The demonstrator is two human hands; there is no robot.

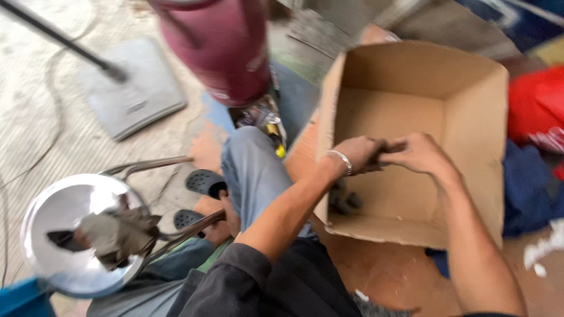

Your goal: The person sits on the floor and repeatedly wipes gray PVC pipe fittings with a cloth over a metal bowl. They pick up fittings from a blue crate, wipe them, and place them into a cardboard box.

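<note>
Dark small pieces lie in the near-left corner of the open cardboard box, only a few so far. Above them, the left hand and right hand meet, both closed on another dark piece; most of the box floor is bare.

Our one view, head-worn

We look steeply down, close over both hands; beyond them, things blur, perhaps from head motion.

We see soft, even daylight with only faint shadows. Motion blur smears the whole frame, worst at the edges. Glare whitens the round steel stool seat, and the cardboard box shades its own inside.
</note>
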